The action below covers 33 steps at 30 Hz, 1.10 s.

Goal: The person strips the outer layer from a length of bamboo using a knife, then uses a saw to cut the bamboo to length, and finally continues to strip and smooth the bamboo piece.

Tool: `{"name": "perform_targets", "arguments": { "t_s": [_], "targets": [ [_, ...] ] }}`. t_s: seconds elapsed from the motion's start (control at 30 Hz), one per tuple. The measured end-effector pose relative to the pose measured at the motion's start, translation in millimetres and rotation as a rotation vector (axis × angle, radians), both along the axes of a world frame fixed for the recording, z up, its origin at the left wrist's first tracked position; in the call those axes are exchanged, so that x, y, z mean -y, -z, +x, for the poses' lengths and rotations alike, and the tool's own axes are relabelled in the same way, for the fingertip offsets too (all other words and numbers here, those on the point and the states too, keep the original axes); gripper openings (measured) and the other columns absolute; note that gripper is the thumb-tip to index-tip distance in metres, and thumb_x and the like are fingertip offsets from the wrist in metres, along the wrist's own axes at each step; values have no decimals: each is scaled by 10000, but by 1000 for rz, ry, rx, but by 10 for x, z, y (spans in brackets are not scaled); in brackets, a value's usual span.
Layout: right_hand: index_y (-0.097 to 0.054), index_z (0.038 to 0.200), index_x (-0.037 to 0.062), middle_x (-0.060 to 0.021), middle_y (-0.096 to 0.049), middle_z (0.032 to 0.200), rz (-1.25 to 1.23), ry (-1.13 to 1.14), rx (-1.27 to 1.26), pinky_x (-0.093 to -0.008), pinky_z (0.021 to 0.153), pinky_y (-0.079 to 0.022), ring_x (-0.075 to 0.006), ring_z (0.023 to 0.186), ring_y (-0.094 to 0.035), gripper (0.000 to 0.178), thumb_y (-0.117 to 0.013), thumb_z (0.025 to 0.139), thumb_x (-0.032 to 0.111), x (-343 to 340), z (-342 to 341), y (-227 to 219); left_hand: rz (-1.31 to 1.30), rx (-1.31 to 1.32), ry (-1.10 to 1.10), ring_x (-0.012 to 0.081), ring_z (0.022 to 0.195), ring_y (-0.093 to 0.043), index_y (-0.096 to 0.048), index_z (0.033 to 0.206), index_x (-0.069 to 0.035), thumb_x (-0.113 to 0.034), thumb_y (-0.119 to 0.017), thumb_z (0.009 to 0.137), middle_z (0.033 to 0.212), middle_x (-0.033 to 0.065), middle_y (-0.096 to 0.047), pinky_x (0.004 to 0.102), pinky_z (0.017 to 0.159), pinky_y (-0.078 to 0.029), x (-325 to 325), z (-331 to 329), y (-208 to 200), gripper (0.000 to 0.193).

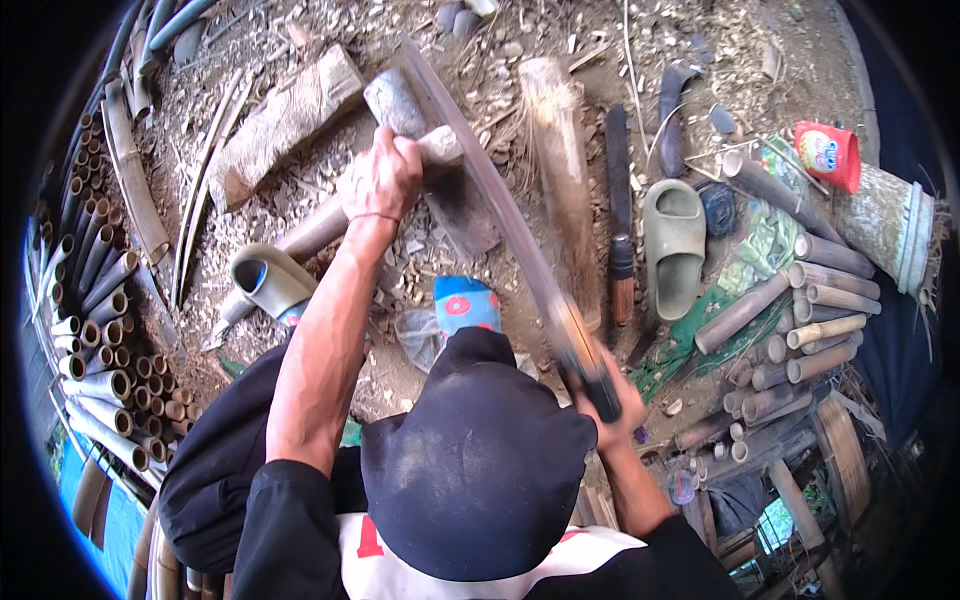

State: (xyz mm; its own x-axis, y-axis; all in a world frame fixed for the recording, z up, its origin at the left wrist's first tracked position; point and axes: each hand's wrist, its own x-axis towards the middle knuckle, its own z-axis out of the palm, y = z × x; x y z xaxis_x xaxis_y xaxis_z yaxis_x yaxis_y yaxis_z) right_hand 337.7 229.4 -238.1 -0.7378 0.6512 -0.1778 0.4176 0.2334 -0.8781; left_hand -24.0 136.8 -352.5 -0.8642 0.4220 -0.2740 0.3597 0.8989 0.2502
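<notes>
The bamboo piece (330,225) lay on the dirt ground (330,60) ahead of the person, its long axis slanting from the lower left, near a grey-green slipper (265,280), up toward the right, where its pale cut end (440,145) rested on a dark chopping block (465,210). The left hand (380,180) was clenched around the piece just short of that end, fingers wrapped over the top, the arm reaching straight out from the body. The left hand was by far the nearer one to the bamboo.

The right hand (612,400) was drawn in close to the body, fist closed on the dark handle of a long machete (510,225). The blade ran away from that hand up and to the left, crossing just right of the cut end, so its edge lay nearly square to the bamboo's axis. Whether the blade touched the bamboo could not be told.

A grey stone (395,100) sat just beyond the left hand. Farther right stood a frayed wooden post (560,170), a sheathed knife (620,230) and a second slipper (673,245). Cut bamboo tubes (820,300) were heaped at the right, and more stacked tubes (100,330) at the left.
</notes>
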Motion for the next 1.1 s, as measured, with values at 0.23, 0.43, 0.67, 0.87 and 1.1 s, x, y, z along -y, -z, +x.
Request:
{"name": "perform_targets", "arguments": {
  "t_s": [0.23, 0.43, 0.67, 0.87, 1.1],
  "targets": [
    [-574, 1247, -54, -119, -662, 766, 30, -34, -113, -314, 608, -522, -213, 599, -640, 533, -630, 730, 64, -328, -1005, 228, -7, -14, -99, 442, 749, -640, -567, 871, -70, -259, -353, 918, 911, 209, -638, 529, 739, -492, -325, 127, -231, 289],
    [-579, 1250, -50, -200, -708, 937, 192, -84, 61, -287, 694, -544, -194, 772, -713, 528, -610, 728, 28, -117, -249, -79, 22, -17, -43, 452, 796, -659, -580, 967, -40, -335, -370, 903, 818, 291, -663, 522, 794, -499, -64, 5, -103, 368],
    [-572, 1214, -110, -215, -696, 980, 125, -32, -110, -307, 663, -545, -220, 685, -691, 542, -613, 702, 63, -250, -611, 337, 16, 36, -115, 454, 795, -659, -577, 974, -31, -325, -366, 899, 804, 297, -658, 513, 792, -496, -312, 136, -218, 370],
    [-562, 1236, -98, -220, -683, 981, 85, -75, -2, -309, 711, -534, -232, 784, -681, 555, -577, 696, 33, -147, -403, 57, 19, 5, -66, 457, 793, -656, -580, 977, -32, -316, -373, 898, 816, 292, -663, 515, 795, -500, -70, 44, -157, 360],
    [-559, 1236, -96, -160, -671, 863, -61, -7, -62, -319, 679, -531, -189, 717, -659, 515, -593, 735, 14, -242, -810, 169, 15, 21, -124, 449, 788, -650, -576, 958, -50, -299, -370, 900, 811, 277, -659, 521, 776, -491, -239, 145, -239, 327]
  ]
}}
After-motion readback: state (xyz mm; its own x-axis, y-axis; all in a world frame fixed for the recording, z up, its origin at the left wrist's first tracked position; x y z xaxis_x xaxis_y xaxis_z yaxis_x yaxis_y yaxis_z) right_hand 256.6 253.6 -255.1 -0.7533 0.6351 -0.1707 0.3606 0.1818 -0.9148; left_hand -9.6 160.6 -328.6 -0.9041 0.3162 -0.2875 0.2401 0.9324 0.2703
